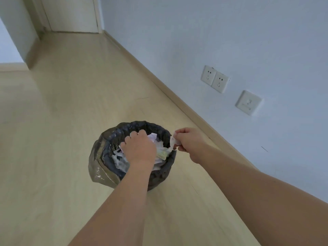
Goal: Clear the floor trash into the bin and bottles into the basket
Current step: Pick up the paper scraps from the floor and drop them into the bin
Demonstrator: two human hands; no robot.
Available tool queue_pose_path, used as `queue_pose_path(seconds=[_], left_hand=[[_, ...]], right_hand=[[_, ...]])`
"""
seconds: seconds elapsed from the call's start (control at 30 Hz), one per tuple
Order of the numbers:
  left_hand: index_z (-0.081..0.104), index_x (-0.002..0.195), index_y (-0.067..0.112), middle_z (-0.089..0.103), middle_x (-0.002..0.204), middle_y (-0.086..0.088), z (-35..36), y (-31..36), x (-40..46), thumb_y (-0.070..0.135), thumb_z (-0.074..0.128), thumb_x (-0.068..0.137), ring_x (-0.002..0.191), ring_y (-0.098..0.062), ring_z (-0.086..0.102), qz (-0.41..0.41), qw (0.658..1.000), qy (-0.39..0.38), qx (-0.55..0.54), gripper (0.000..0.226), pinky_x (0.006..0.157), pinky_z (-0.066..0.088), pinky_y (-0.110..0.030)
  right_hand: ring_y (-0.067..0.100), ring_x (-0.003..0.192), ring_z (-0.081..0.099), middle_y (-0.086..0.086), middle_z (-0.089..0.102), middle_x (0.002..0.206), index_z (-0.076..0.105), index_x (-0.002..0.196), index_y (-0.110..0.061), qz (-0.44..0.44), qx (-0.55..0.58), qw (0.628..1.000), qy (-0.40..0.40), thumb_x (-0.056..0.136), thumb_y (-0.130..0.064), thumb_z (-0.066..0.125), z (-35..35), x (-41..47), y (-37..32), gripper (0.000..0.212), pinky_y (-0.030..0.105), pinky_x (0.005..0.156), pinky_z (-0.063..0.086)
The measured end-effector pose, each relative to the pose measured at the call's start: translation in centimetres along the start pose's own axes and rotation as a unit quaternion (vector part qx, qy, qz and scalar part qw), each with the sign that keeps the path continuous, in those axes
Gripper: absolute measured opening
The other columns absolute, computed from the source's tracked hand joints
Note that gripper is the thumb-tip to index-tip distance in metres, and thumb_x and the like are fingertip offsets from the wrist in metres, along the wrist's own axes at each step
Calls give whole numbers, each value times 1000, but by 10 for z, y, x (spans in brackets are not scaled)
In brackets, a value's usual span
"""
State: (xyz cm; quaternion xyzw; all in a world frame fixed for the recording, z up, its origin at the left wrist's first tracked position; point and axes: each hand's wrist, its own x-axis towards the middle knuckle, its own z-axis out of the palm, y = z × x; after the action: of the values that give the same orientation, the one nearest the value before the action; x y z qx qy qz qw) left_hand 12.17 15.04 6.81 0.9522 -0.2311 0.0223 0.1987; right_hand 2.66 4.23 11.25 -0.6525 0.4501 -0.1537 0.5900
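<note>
A round bin (160,176) lined with a black plastic bag stands on the pale wood floor near the wall. Crumpled white paper and wrappers (160,150) fill it. My left hand (139,148) reaches down into the bin over the trash, fingers curled; whether it grips anything is hidden. At the bin's right rim, my right hand (189,142) pinches a small white scrap of paper (173,142). No bottles and no basket are in view.
A pale wall with a wooden skirting board (177,96) runs diagonally on the right, bearing a double socket (213,79) and a single plate (248,102). A white door (71,14) is at the far end. A wall corner (21,36) juts in at far left.
</note>
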Motion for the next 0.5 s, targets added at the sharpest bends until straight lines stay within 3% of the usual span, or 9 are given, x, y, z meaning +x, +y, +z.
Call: queue_pose_path(seconds=[0.1,0.23,0.37,0.5], left_hand=[[54,120,19,51,126,-9,9,-27,12,29,45,90,117,-32,45,-54,998,-31,17,32,98,33,-46],[54,121,18,50,127,-10,13,-39,21,25,43,91,117,-32,44,-57,998,3,4,33,97,32,-46],[53,121,17,50,125,-9,16,-25,23,19,43,92,115,-31,43,-14,998,54,-37,30,96,30,-44],[56,115,11,54,117,-11,31,4,10,17,46,92,106,-32,47,97,991,76,-57,26,91,33,-42]], right_hand=[[21,62,55,12,60,88,65,91,-10,36,15,999,-21,92,1,53,36,14,2,16,30,63,54],[18,59,36,2,45,75,55,123,8,28,-36,996,-76,93,13,41,49,22,17,34,23,51,35],[22,74,57,9,60,87,65,104,-8,23,-37,999,-4,94,-4,48,26,20,27,20,30,66,52],[20,98,61,1,61,111,58,119,-18,-7,-128,991,42,94,-17,50,-34,14,54,26,38,86,54]])
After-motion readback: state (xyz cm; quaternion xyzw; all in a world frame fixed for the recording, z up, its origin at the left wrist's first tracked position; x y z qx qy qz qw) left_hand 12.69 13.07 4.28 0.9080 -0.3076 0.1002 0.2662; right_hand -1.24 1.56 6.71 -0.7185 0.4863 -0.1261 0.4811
